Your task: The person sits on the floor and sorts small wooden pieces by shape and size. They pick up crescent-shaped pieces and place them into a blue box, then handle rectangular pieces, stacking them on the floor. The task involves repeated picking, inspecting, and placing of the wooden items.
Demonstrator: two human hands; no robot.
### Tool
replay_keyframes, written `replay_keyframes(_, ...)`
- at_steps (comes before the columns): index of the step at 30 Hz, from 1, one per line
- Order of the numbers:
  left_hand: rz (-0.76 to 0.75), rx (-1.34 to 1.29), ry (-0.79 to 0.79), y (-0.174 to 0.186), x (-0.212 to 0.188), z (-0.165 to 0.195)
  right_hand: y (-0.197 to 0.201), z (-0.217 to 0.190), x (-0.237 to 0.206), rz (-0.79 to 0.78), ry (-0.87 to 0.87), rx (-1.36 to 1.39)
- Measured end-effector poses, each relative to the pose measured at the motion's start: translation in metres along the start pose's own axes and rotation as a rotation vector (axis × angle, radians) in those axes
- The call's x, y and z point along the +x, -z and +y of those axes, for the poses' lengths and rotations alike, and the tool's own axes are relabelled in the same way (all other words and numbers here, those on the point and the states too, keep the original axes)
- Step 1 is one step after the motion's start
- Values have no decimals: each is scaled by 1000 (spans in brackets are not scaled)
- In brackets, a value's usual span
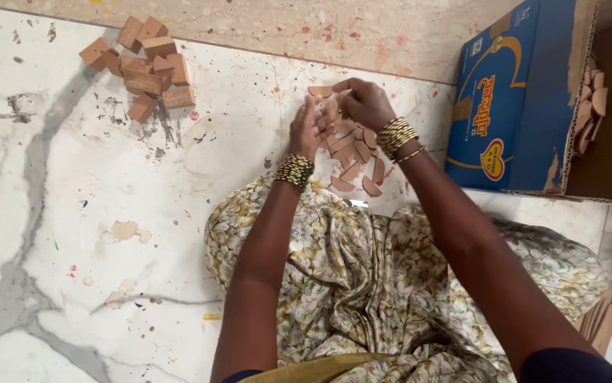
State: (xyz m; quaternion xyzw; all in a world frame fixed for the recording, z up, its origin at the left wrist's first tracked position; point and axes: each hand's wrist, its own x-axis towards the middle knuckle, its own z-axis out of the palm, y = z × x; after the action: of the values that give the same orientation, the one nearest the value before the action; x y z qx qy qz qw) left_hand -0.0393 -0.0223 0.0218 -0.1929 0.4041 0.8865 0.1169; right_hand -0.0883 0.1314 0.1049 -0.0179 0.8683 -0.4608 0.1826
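The person sits on a marble floor [72, 213], both arms stretched forward over a floral-print lap [363, 284], and the two hands meet right above a scatter of thin, leaf-shaped brown pieces [354, 157] lying just ahead of the knees. The left hand [307, 130] is seen from the back, fingers curled inward toward a small stack of those pieces, though the stack itself is mostly screened by the hand, so how firmly it is gripped cannot be told. The right hand [364, 104] is bent down over the same spot, fingertips pinching together at one flat piece [320, 91] that sticks out to the left; the contact point is small and hard to read. Beaded bangles [294, 171] ring both wrists. Well off to the upper left sits a heap of wooden blocks [143, 67], loosely piled. On the right a blue cardboard box [519, 99] lies on its side, cut off by the frame edge, with more brown pieces [591, 99] dimly visible inside. A few flat brown sheets [604, 319] poke out at the lower right, half hidden by the cloth
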Motion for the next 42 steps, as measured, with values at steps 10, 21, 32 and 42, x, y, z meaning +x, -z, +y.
replay_keyframes(10, 255, -49, 8, 20, 16, -3, -26, -4, 12, 446, 262, -559)
replay_keyframes(21, 264, -82, 58, 24, 15, 10, -55, -25, 29, 257, 479, -336)
replay_keyframes(32, 146, -78, 22, 16, 8, 17, -32, -1, -9, 318, 397, -585)
replay_keyframes(42, 184, 549, -225, 5, -13, -11, 63, 87, -119, 58, 36, 139)
